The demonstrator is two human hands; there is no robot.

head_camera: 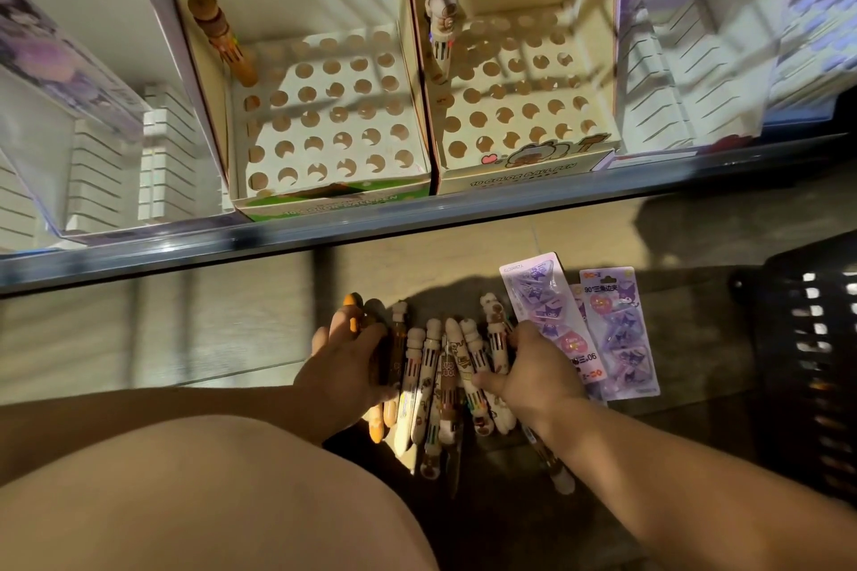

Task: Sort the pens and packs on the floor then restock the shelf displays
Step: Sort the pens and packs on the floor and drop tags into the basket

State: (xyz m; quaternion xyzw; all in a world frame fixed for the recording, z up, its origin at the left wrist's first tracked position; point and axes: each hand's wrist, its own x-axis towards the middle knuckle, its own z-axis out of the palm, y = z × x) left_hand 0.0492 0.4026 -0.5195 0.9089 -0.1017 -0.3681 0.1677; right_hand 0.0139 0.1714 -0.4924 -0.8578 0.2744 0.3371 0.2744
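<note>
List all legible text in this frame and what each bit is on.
"10 COLOR BALL PEN": front of the right display box.
"10 COLOR BALL PEN": front of the left display box, blurred but legible.
"90°" followed by Chinese characters: top of the right purple pack.
"06": lower part of the left purple pack; its top sticker is too blurred to read.
Print on the pens: too small to read.

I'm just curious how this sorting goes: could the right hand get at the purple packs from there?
Probably yes. The right hand is right beside the packs, and nothing lies on them. It seems to grip pens though, so it would have to release those first.
</note>
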